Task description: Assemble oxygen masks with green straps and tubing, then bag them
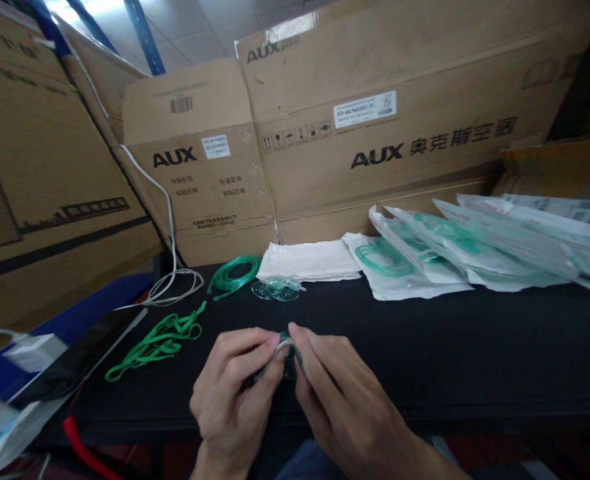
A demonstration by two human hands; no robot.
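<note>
My left hand (pixel 237 383) and my right hand (pixel 347 393) meet near the table's front edge. Both pinch a small translucent green oxygen mask (pixel 289 365), its rim bent between thumbs and fingers. A thin whitish strip (pixel 283 345) curves along its top; most of the mask is hidden by my fingers. Beyond the hands lie clear plastic mask pieces (pixel 281 289), a coil of green tubing (pixel 235 275) and a stack of white pouches (pixel 309 260). To the left is a loose heap of green elastic straps (pixel 159 343).
White-backed packets with green tubing (pixel 385 260) fan out along the right rear. Cardboard boxes (pixel 315 167) wall off the back and left. A white cable (pixel 169 220), a charger (pixel 37 353) and a dark flat device (pixel 75 360) occupy the left side.
</note>
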